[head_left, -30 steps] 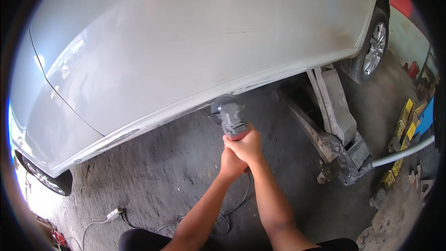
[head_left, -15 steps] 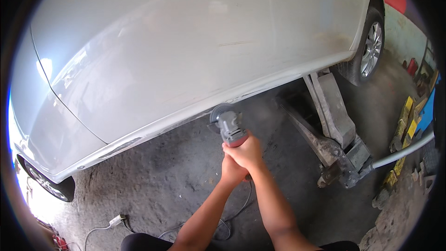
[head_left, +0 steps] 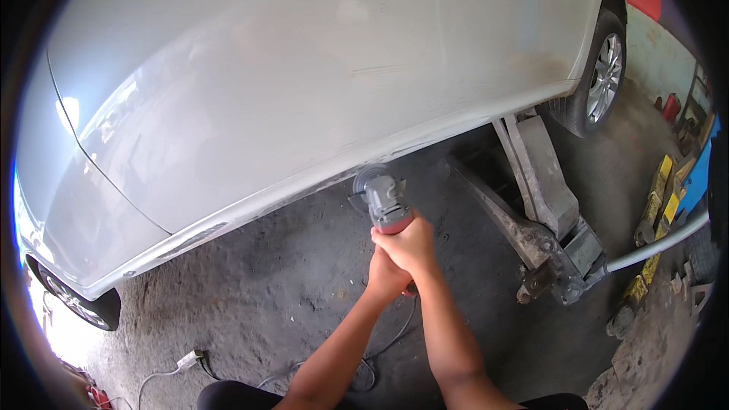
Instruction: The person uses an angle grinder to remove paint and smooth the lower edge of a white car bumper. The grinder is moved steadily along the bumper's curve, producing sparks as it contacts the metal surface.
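Both my hands are wrapped round a red and grey angle grinder (head_left: pixel 387 201). My right hand (head_left: pixel 412 245) is closed on its body just behind the metal head. Lower on the handle, my left hand (head_left: pixel 386 273) grips it, partly covered by the right. The round disc (head_left: pixel 370 176) at the tool's front is at the lower sill (head_left: pixel 304 181) of a silver-white car (head_left: pixel 288 83); whether it touches cannot be made out. Scuffed, bare patches run along that sill, and scratches mark the door above.
A grey floor jack (head_left: pixel 543 182) reaches under the car at right, its long handle (head_left: pixel 657 247) sticking out. Yellow metal bars (head_left: pixel 654 216) lie beyond it. The grinder's cord (head_left: pixel 399 338) loops over the dark floor, near a white plug connector (head_left: pixel 190 361) at lower left.
The grinder and both hands have shifted slightly to the right along the sill. My grip is the same.
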